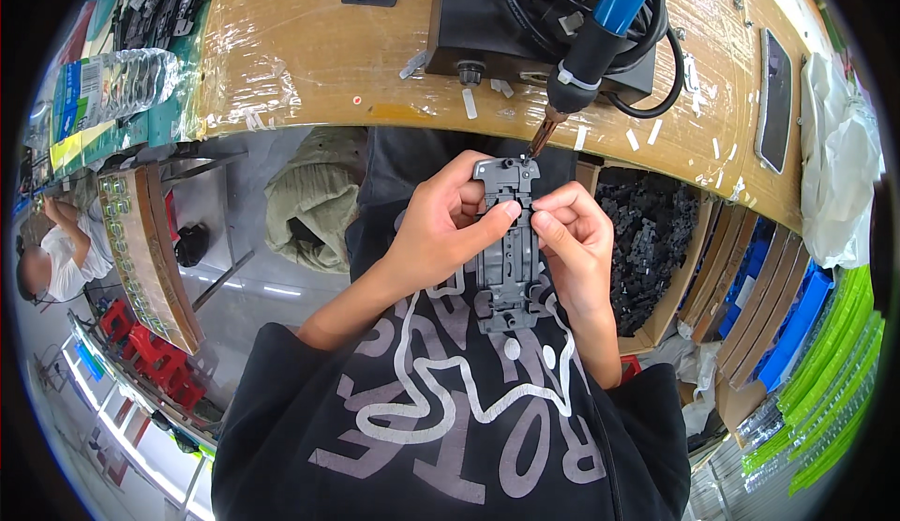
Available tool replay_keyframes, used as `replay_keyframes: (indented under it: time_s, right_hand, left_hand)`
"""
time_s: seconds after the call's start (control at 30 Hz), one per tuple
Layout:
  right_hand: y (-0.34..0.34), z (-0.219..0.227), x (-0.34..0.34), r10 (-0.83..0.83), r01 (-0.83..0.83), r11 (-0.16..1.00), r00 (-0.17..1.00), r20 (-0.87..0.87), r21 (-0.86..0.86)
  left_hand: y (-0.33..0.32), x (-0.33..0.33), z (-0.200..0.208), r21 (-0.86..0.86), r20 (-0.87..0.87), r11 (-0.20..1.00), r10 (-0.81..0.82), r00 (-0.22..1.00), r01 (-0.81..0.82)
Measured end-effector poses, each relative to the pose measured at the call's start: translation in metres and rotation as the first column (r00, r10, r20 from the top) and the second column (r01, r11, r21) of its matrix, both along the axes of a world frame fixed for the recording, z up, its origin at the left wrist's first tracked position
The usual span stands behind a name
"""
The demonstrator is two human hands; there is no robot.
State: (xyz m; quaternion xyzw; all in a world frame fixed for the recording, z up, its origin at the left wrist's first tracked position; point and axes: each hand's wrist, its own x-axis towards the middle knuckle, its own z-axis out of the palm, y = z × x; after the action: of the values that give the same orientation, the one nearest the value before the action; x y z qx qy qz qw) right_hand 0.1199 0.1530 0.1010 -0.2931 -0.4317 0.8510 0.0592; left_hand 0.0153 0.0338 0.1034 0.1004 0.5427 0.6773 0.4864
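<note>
Head view, sole entry.

Item: moulded dark-grey plastic chassis (507,272), long and narrow, held upright in front of the black T-shirt (441,418), below the edge of the taped workbench (281,71).

Left hand (445,226): at the chassis's 10 o'clock, fingers curled behind, thumb pressed across its face; a closed, firm grip.

Right hand (577,230): at the chassis's 2 o'clock, thumb and forefinger nearly together at its edge, other fingers loosely bent; whether it pinches the chassis or some small part cannot be told.

Tool: blue-bodied bench tool (614,5) with tapered coppery tip (542,135), pointing down at the chassis's 1 o'clock corner; contact unclear.

Step, as judged: positioning the chassis's upper end under the tip. Next move seems to call for a steady left grip, the corner aligned, and right fingertips clear of the tip.

Surroundings: black control box (459,15) at 12 o'clock, carton (667,319) of small dark parts at 3 o'clock from the chassis, smartphone (773,99) at 2 o'clock.
</note>
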Motion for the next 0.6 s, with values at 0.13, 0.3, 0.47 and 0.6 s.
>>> replay_keyframes:
  time_s: [0.13,0.3,0.47,0.6]
  right_hand:
    - [0.0013,-0.0013,-0.0005,0.027,-0.028,0.999,0.999,0.047,0.024]
    - [0.0045,-0.0027,0.0003,0.072,-0.075,0.995,0.996,0.052,0.058]
    - [0.0032,-0.0051,-0.0003,0.055,-0.059,0.996,0.997,0.059,0.064]
    - [0.0008,-0.0089,-0.0005,0.04,-0.044,0.998,0.996,0.079,0.047]
  left_hand:
    - [0.0004,0.0019,-0.0028,-0.016,-0.068,1.0,0.009,0.998,-0.01]
    - [0.0014,0.0,-0.001,-0.043,-0.064,0.999,0.003,0.998,-0.006]
    - [0.0011,0.0008,-0.0047,-0.052,-0.063,0.999,0.004,0.998,-0.007]
    - [0.0022,0.0001,-0.0024,-0.063,-0.044,0.998,0.024,0.999,-0.026]
